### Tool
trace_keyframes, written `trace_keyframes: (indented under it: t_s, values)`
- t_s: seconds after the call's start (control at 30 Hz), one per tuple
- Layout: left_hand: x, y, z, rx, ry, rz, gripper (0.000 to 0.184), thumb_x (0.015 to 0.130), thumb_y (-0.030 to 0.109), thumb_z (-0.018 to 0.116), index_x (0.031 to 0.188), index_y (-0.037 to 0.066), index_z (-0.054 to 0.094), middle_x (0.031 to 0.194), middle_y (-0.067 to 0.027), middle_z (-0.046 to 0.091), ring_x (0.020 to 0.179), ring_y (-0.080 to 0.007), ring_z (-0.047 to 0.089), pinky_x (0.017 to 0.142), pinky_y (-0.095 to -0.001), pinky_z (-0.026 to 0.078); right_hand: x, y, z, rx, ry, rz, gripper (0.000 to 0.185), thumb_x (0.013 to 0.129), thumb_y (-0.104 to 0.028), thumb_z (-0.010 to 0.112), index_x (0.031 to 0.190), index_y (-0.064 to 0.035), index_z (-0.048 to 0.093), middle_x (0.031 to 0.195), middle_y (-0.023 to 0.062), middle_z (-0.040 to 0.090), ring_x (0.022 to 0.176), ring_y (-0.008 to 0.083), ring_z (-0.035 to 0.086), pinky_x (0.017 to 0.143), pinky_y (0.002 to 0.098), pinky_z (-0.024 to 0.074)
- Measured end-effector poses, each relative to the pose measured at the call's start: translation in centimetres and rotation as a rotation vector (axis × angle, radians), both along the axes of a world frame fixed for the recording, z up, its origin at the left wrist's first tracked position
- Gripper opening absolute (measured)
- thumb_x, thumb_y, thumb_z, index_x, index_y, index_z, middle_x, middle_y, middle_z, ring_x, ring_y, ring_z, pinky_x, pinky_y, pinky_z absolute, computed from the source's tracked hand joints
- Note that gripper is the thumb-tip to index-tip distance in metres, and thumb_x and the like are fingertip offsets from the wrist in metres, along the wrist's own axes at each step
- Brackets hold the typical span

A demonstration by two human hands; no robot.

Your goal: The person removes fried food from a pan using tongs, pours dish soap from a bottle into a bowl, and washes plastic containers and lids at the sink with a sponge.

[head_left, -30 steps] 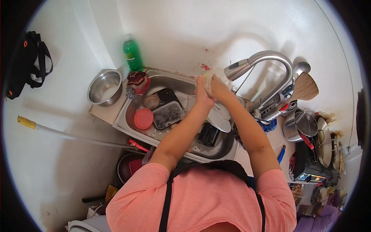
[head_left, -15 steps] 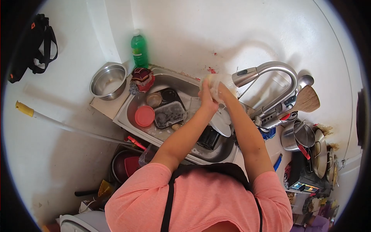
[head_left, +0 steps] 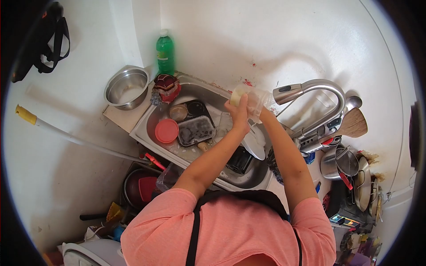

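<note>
Over the sink, a clear plastic container (head_left: pixel 259 103) is held on its side, its wide mouth facing the faucet head (head_left: pixel 284 94). My left hand (head_left: pixel 239 112) is closed around its base end, thumb along the side. My right hand (head_left: pixel 265 115) is at the container's mouth; its fingers are blurred by the plastic, and whether they are inside or behind it I cannot tell. Fine streams of water come from the faucet head towards the container. Below my hands a white plate (head_left: pixel 255 144) leans in the sink (head_left: pixel 186 155).
In the sink are a red round lid (head_left: pixel 167 131), a black tray (head_left: pixel 195 131) and a black slotted holder (head_left: pixel 240 160). A steel bowl (head_left: pixel 127 88) and a green bottle (head_left: pixel 165 54) stand at the back left. Pots (head_left: pixel 330 164) and utensils crowd the right side.
The container has turned and moved slightly to the right, so more of its clear side and rim shows. My left hand has stayed on it. The view has shifted a little.
</note>
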State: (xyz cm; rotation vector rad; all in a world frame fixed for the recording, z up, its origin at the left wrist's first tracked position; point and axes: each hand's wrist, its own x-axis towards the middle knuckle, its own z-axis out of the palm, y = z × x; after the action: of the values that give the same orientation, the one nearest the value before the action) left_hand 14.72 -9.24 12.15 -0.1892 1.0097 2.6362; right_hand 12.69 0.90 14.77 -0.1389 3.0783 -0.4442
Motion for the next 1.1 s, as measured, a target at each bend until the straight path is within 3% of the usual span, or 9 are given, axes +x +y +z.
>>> trace_keyframes:
  t_s: [0.17, 0.27, 0.37, 0.47, 0.57, 0.67, 0.77, 0.87, 1.1]
  values:
    - [-0.6, -0.5, 0.5, 0.368, -0.08, -0.025, 0.069, 0.079, 0.034, 0.07, 0.126, 0.011, 0.024, 0.121, -0.0104, 0.041, 0.109, -0.0227, 0.049, 0.084, -0.0367, 0.049, 2.1, -4.0, 1.5, -1.621, 0.088, -0.567, 0.035, 0.091, -0.028, 0.046, 0.113, -0.0021, 0.055, 0.108, 0.0152, 0.061, 0.1, 0.0283, 0.059, 0.086, 0.0391, 0.0475]
    - [-1.5, -0.6, 0.9, 0.453, -0.048, -0.037, 0.066, 0.08, 0.032, 0.068, 0.125, 0.01, 0.025, 0.12, -0.0113, 0.042, 0.108, -0.0237, 0.05, 0.086, -0.0372, 0.05, 2.4, -3.7, 2.5, -2.105, 0.002, -0.362, 0.035, 0.092, -0.025, 0.047, 0.116, -0.0016, 0.053, 0.111, 0.0134, 0.06, 0.102, 0.027, 0.058, 0.09, 0.0372, 0.0468]
    - [-1.9, -1.4, 2.5, 0.372, -0.169, -0.027, 0.064, 0.08, 0.031, 0.069, 0.124, 0.01, 0.027, 0.119, -0.0114, 0.043, 0.107, -0.0236, 0.051, 0.086, -0.0374, 0.05, 3.5, -5.0, 3.5, -1.756, -0.07, -0.395, 0.035, 0.092, -0.025, 0.048, 0.119, -0.0035, 0.053, 0.116, 0.0142, 0.058, 0.105, 0.0269, 0.057, 0.094, 0.0369, 0.0452]
    - [-2.4, -1.7, 1.7, 0.323, -0.156, -0.032, 0.064, 0.079, 0.029, 0.07, 0.122, 0.009, 0.027, 0.118, -0.0115, 0.043, 0.107, -0.0234, 0.05, 0.086, -0.0383, 0.05, 3.3, -4.3, 1.6, -0.748, 0.026, -0.314, 0.041, 0.09, -0.03, 0.051, 0.122, -0.0046, 0.051, 0.122, 0.011, 0.055, 0.113, 0.0242, 0.054, 0.093, 0.0374, 0.0454]
    - [-2.7, -1.2, 0.3, 0.3, -0.097, 0.039, 0.065, 0.078, 0.028, 0.072, 0.122, 0.009, 0.027, 0.12, -0.0119, 0.041, 0.108, -0.0235, 0.049, 0.087, -0.0386, 0.049, 4.0, -6.6, 2.9, -1.59, 0.032, -0.467, 0.042, 0.088, -0.027, 0.05, 0.123, -0.0044, 0.05, 0.122, 0.0125, 0.056, 0.11, 0.026, 0.055, 0.094, 0.0387, 0.0446]
    - [-2.9, -1.5, 0.4, 0.288, -0.111, 0.095, 0.067, 0.077, 0.028, 0.072, 0.122, 0.009, 0.026, 0.122, -0.0123, 0.039, 0.109, -0.0236, 0.048, 0.088, -0.0376, 0.048, 4.0, -4.9, 3.9, -2.222, -0.12, -0.116, 0.044, 0.085, -0.026, 0.053, 0.124, -0.0056, 0.049, 0.121, 0.0107, 0.056, 0.111, 0.0251, 0.054, 0.094, 0.0383, 0.0439]
    - [-2.9, -2.1, 1.4, 0.24, -0.076, 0.071, 0.068, 0.077, 0.028, 0.073, 0.122, 0.009, 0.025, 0.123, -0.0129, 0.037, 0.11, -0.0235, 0.046, 0.088, -0.0365, 0.047, 4.9, -7.3, 5.0, -1.834, 0.03, -0.406, 0.042, 0.083, -0.021, 0.051, 0.122, -0.0051, 0.05, 0.119, 0.012, 0.056, 0.11, 0.0265, 0.055, 0.095, 0.0379, 0.0426]
    - [-2.8, -2.5, 1.1, 0.224, -0.042, 0.014, 0.07, 0.077, 0.028, 0.073, 0.123, 0.009, 0.024, 0.123, -0.0134, 0.037, 0.11, -0.0232, 0.046, 0.088, -0.0357, 0.046, 4.8, -7.5, 3.2, -0.882, -0.047, -0.447, 0.039, 0.081, -0.02, 0.05, 0.117, -0.0039, 0.052, 0.116, 0.0131, 0.057, 0.109, 0.0274, 0.055, 0.093, 0.0391, 0.0442]
    - [-3.1, -1.6, -0.9, 0.193, -0.006, 0.077, 0.073, 0.077, 0.028, 0.074, 0.125, 0.008, 0.021, 0.121, -0.0134, 0.04, 0.109, -0.0215, 0.047, 0.088, -0.035, 0.046, 4.4, -5.1, 5.3, -1.959, -0.01, -0.599, 0.035, 0.085, -0.021, 0.05, 0.115, -0.0035, 0.055, 0.109, 0.0123, 0.061, 0.103, 0.0245, 0.056, 0.087, 0.0338, 0.0452]
